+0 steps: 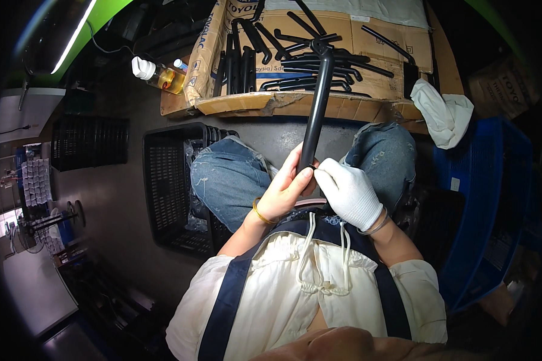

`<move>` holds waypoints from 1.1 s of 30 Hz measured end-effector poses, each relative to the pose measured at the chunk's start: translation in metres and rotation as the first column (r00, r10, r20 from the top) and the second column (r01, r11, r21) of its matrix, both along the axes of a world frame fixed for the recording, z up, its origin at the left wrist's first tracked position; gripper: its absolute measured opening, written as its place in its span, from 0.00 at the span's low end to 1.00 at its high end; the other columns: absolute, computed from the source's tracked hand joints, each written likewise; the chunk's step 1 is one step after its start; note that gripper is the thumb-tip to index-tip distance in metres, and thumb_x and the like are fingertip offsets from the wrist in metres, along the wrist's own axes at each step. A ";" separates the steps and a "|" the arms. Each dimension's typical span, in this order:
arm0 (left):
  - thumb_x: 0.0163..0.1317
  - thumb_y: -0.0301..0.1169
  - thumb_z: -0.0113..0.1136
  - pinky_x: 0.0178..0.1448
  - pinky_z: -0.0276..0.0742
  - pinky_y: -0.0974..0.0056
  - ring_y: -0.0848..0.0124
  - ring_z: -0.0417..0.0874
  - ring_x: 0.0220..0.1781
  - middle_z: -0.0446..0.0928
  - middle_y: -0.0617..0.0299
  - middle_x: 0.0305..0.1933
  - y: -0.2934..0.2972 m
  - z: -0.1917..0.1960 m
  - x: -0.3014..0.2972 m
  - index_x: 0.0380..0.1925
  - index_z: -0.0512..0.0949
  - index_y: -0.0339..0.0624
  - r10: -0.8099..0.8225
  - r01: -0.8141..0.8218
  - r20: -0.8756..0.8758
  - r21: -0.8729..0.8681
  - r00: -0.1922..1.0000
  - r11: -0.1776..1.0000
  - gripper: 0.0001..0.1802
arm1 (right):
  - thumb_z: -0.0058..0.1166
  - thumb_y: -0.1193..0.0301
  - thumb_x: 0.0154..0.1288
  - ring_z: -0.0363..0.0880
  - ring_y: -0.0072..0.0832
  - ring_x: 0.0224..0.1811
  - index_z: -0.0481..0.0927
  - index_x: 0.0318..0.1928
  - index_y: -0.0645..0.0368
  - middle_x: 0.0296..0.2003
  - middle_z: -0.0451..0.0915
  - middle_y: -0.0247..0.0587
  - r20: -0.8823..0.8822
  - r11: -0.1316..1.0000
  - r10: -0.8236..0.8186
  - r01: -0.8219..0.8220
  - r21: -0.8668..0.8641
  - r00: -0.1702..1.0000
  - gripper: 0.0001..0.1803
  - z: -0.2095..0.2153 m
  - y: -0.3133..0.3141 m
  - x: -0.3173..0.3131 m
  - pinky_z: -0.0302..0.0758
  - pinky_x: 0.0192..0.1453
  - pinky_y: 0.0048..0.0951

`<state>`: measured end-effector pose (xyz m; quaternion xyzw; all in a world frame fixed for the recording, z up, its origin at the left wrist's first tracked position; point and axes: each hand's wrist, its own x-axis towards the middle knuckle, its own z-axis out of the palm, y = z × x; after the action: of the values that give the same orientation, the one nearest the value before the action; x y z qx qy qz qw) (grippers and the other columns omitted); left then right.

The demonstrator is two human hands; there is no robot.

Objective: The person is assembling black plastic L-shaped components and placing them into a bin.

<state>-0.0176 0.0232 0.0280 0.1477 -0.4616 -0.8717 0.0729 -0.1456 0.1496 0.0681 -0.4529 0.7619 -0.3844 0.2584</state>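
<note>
A long black tube-like part [319,102] with a knobbed joint at its far end stands slanted in front of me. My bare left hand [288,185] is wrapped round its near end. My right hand [350,191], in a white knit glove, is closed in a pinch against that same end, beside the left thumb. Whether its fingertips grip the tube itself or some small bit on it is hidden. Beyond my hands, many similar black parts [319,63] lie in a loose pile on a cardboard-lined table [352,39].
A white cloth glove [444,114] hangs at the table's right corner. A bottle of yellowish liquid [167,78] stands at its left. A black crate [165,192] sits left of my knees [229,177], and blue crates [473,222] stand on the right.
</note>
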 end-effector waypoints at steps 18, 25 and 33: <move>0.74 0.29 0.45 0.33 0.61 0.78 0.83 0.63 0.31 0.66 0.66 0.48 0.013 -0.006 0.001 0.74 0.48 0.44 0.058 -0.038 0.085 -0.216 0.995 0.976 0.31 | 0.46 0.69 0.72 0.79 0.52 0.30 0.72 0.35 0.60 0.24 0.76 0.54 0.030 1.000 -0.007 0.006 0.026 1.000 0.08 -0.019 0.001 0.012 0.72 0.30 0.46; 0.76 0.38 0.44 0.32 0.64 0.73 0.77 0.67 0.29 0.70 0.63 0.43 0.016 -0.013 -0.006 0.70 0.56 0.41 0.186 -0.166 -0.036 0.308 0.982 0.937 0.26 | 0.55 0.68 0.69 0.86 0.39 0.31 0.77 0.41 0.60 0.30 0.83 0.46 0.255 0.936 -0.311 0.342 -0.086 0.916 0.08 -0.024 -0.007 0.013 0.78 0.35 0.34; 0.73 0.26 0.50 0.34 0.77 0.72 0.78 0.77 0.30 0.74 0.58 0.47 0.031 -0.009 -0.012 0.60 0.62 0.37 0.330 -0.264 0.075 -0.446 0.941 0.855 0.19 | 0.63 0.70 0.64 0.70 0.12 0.26 0.77 0.38 0.63 0.24 0.75 0.29 0.524 0.955 -0.228 0.293 -0.043 0.821 0.11 -0.029 -0.020 -0.005 0.68 0.29 0.18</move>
<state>-0.0294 0.0538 0.0192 0.2620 -0.6179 -0.7129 0.2031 -0.1501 0.1294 0.0390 -0.2404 0.6952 -0.5681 0.3689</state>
